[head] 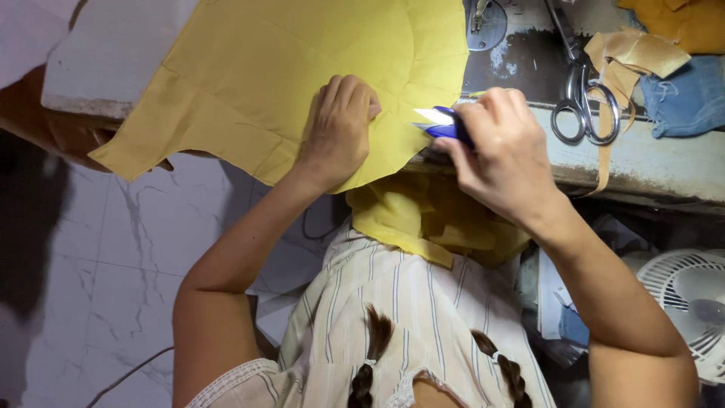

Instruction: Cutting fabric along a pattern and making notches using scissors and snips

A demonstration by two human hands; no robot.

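Right now your left hand (337,128) lies flat on the yellow fabric (287,68), fingers curled loosely and pressing the cloth down near its curved edge; it grips nothing, it only holds the cloth in place. Your right hand (502,155) is closed around a small blue thread snipper (442,125), whose pale blades point toward your left hand and sit just at the rim of the fabric, close to your left fingertips. The fabric spreads across the worn sewing table (649,155), one corner hanging off the near edge at the left, and more yellow cloth (423,219) is bunched below the table edge in your lap, over your striped garment (393,302).

Farther along the table on your right, well apart from both hands, a pair of large metal scissors (581,102) lies with its handles toward you. A tan strip of fabric (627,57) is threaded across the scissor handles and trails over the table edge. Beside it rests a scrap of blue denim (691,94). A white fan (691,302) stands low at the right, and the floor (128,257) is pale marbled tile.
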